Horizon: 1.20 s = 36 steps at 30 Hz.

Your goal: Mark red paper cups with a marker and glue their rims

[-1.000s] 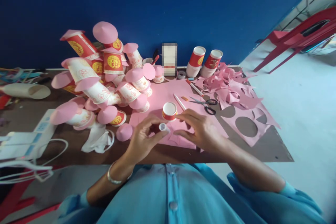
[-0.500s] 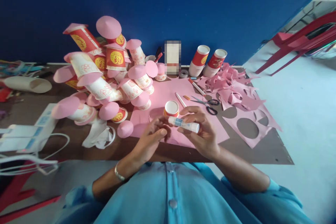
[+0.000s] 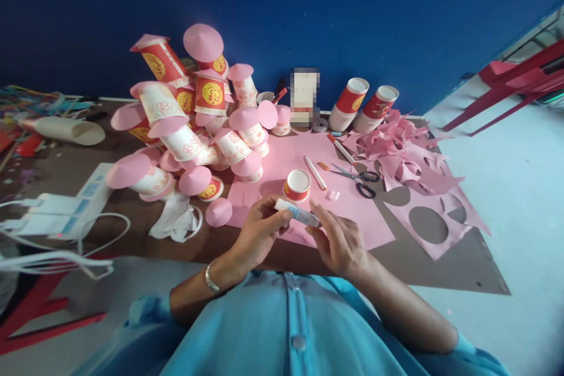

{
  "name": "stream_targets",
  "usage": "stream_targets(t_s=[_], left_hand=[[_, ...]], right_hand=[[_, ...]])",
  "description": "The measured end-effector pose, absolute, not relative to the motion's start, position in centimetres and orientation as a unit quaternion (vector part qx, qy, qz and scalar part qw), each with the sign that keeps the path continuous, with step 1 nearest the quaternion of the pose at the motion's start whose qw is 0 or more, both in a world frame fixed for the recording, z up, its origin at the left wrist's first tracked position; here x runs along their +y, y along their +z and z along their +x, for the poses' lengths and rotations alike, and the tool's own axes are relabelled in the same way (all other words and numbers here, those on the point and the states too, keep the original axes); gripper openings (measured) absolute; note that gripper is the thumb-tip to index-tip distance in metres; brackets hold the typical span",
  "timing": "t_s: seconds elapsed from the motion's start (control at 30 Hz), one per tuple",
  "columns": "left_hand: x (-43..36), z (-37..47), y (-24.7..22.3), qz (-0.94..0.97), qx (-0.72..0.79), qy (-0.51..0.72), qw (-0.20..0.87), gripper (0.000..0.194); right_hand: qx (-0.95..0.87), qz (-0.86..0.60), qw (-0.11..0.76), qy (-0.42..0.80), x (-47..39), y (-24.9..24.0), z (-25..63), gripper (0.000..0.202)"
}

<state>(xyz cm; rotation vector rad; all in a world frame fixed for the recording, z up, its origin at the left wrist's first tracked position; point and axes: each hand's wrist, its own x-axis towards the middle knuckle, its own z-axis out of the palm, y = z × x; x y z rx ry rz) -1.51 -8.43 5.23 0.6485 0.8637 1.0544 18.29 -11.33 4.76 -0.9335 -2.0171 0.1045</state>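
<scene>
A white and blue glue stick [image 3: 297, 213] lies between my two hands above the table's front edge. My left hand [image 3: 263, 229] pinches one end of it between thumb and fingers. The fingers of my right hand [image 3: 338, 237] are around its other end. Just beyond stands a red and white paper cup [image 3: 296, 185], mouth up, on a pink sheet [image 3: 365, 220]. To its right on the sheet lie a small whitish cap [image 3: 333, 195], a white marker [image 3: 315, 173] and black-handled scissors [image 3: 358, 177].
Many cups with pink cone tops [image 3: 210, 94] are piled at the left. Two stacks of cups [image 3: 349, 104] lean by the blue wall. Pink scraps [image 3: 399, 147] cover the right side; a power strip [image 3: 66, 211] with cables is far left.
The small cap now lies on the pink sheet to the right of the cup. The glue stick has shifted toward my left hand, which now pinches its end. The camera view has moved slightly.
</scene>
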Motion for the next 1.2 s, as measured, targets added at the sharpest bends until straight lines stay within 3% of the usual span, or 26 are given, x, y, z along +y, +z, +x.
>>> stream_targets(t_s=[0.13, 0.23, 0.37, 0.5, 0.77, 0.9, 1.03, 1.1, 1.2], left_hand=[[-8.4, -1.3, 5.4, 0.308, 0.379, 0.473, 0.733, 0.051], [-8.3, -1.3, 5.6, 0.323, 0.384, 0.482, 0.718, 0.051], [-8.1, -1.6, 5.5, 0.331, 0.401, 0.496, 0.695, 0.049], [-8.1, -1.8, 5.0, 0.348, 0.410, 0.488, 0.687, 0.047], [-7.8, -2.0, 5.2, 0.395, 0.382, 0.482, 0.682, 0.041], [-7.8, -2.1, 5.4, 0.409, 0.379, 0.474, 0.681, 0.038], [-7.7, -2.1, 5.4, 0.415, 0.383, 0.477, 0.674, 0.038], [-7.6, -2.1, 5.5, 0.420, 0.381, 0.472, 0.675, 0.038], [-7.5, -2.1, 5.6, 0.425, 0.381, 0.466, 0.676, 0.040]], right_hand=[[-0.728, -0.422, 0.483, 0.244, -11.9, 4.4, 17.5, 0.042], [-0.643, -0.435, 0.495, 0.391, -11.9, 4.3, 17.1, 0.038], [-0.675, -0.446, 0.496, 0.315, -11.6, 4.2, 17.4, 0.040], [-0.699, -0.456, 0.481, 0.270, -11.6, 4.5, 17.6, 0.025], [-0.527, -0.451, 0.444, 0.567, -11.4, 5.1, 17.2, 0.057], [-0.572, -0.458, 0.440, 0.519, -11.5, 4.7, 17.3, 0.069], [-0.641, -0.476, 0.465, 0.382, -11.9, 4.2, 17.3, 0.058], [-0.645, -0.485, 0.458, 0.374, -12.0, 4.1, 17.3, 0.052], [-0.635, -0.471, 0.448, 0.417, -11.9, 4.3, 17.4, 0.060]])
